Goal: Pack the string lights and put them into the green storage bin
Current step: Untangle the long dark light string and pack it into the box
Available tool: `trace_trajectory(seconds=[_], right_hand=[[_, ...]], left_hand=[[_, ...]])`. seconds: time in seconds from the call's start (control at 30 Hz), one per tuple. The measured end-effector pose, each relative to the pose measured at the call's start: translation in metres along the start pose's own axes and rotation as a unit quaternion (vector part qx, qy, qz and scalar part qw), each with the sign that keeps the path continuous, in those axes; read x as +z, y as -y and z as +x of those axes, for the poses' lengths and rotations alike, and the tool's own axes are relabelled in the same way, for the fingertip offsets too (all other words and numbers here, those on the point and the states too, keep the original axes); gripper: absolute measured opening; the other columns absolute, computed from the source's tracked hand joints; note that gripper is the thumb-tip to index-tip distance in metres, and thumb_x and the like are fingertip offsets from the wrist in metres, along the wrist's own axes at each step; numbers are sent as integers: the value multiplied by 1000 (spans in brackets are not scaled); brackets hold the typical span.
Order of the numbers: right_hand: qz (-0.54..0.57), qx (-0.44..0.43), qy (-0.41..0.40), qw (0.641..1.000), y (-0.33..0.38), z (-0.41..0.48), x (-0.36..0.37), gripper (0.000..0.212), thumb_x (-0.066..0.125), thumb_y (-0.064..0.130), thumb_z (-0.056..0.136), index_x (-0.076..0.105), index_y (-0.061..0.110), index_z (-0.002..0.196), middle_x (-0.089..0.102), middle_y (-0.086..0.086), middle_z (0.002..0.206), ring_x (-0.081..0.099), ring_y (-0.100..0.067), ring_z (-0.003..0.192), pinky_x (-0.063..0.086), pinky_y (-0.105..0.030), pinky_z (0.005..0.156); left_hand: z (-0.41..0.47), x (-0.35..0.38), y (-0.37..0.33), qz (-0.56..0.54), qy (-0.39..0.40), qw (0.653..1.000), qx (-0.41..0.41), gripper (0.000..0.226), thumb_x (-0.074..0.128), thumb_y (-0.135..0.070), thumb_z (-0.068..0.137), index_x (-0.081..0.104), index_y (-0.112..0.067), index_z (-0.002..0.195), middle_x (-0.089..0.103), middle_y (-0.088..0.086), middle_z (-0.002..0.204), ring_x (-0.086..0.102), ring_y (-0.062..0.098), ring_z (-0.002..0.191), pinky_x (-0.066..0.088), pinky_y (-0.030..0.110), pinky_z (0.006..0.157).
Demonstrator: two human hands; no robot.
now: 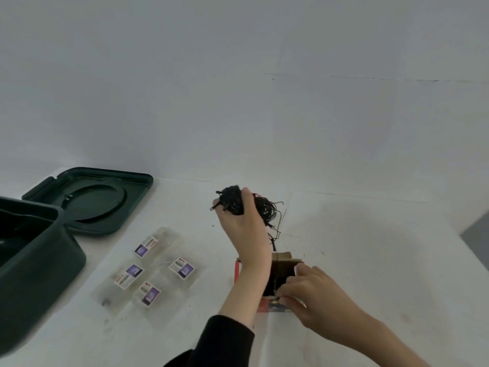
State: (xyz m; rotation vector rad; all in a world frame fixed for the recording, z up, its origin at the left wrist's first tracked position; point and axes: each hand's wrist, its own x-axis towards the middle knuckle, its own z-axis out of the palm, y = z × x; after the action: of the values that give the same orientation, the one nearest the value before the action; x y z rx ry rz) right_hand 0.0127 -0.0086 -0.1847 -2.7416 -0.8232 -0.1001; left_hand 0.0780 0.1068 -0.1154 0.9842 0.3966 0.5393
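Observation:
My left hand [242, 229] is raised above the table and grips a black bundle of string lights [232, 201]; loose strands [272, 221] hang from it down into a small cardboard box [284, 264]. The box stands open with red printed sides. My right hand [309, 290] holds the box at its near right edge, fingers curled over the rim. The dark green storage bin [39, 260] sits open at the far left, partly cut off by the frame edge.
The bin's green lid [90, 200] lies upside down behind the bin. Several clear plastic packets [153, 268] with purple labels lie between the bin and the box. A white wall rises behind the white table [370, 234].

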Motion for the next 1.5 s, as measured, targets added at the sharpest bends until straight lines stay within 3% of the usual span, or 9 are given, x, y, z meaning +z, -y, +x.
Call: trace_trajectory(seconds=[0.1,0.2,0.4,0.67,0.87,1.03,1.2,1.37,1.5], right_hand=[[21,-1,-22,1000,0,-1,3,20,47,32,77,64,33,67,55,19,57,37,-5,63,34,-18,52],[59,0,-25,998,0,-3,2,21,50,27,78,69,32,72,60,18,63,40,-6,70,39,-18,57],[132,34,-51,989,3,-5,-1,14,60,27,71,74,25,67,68,15,66,53,-3,76,39,-10,68],[177,40,-44,982,0,-8,-2,12,60,28,74,72,27,74,68,17,72,49,0,79,38,-9,69],[194,60,-90,975,-2,-6,-25,22,57,40,80,67,23,70,53,21,62,53,-2,64,39,-12,61],[158,56,-32,985,6,6,-18,3,52,17,86,55,18,87,52,16,79,46,-6,79,35,-15,67],[74,66,58,993,11,19,-20,12,49,27,92,59,27,97,53,18,75,50,-12,76,34,-17,60],[-36,84,151,984,12,32,-18,25,44,26,93,67,24,101,68,-1,96,59,-22,88,41,-30,71],[-108,67,195,973,15,45,-16,21,45,19,93,65,12,92,62,-4,80,47,-24,72,29,-25,52]], left_hand=[[-19,-9,20,67,86,993,53,9,53,-14,94,45,-12,96,61,13,86,60,10,74,47,12,64],[-28,-32,38,198,231,948,92,12,54,-23,91,43,-19,89,59,3,76,58,4,69,44,12,63],[-11,-73,34,413,552,719,81,16,51,-32,94,39,-24,87,52,-4,80,50,4,72,40,18,67],[8,-65,3,589,632,500,58,24,40,-15,92,48,-11,115,53,5,111,51,20,102,43,38,88],[13,-42,12,689,633,350,46,19,44,0,85,58,-8,94,55,9,80,52,23,72,37,28,53],[14,-45,19,680,631,373,33,9,49,-6,88,53,-14,85,48,-1,70,49,19,72,36,22,55],[36,-54,5,621,663,411,-77,8,63,-25,85,62,-18,87,54,-3,78,47,12,70,36,26,65],[29,-71,14,608,610,507,30,14,70,-17,78,73,-17,91,70,3,85,54,9,73,45,24,67],[27,-82,6,589,603,530,88,18,65,-10,80,74,-15,94,72,0,98,62,11,88,48,23,77]])
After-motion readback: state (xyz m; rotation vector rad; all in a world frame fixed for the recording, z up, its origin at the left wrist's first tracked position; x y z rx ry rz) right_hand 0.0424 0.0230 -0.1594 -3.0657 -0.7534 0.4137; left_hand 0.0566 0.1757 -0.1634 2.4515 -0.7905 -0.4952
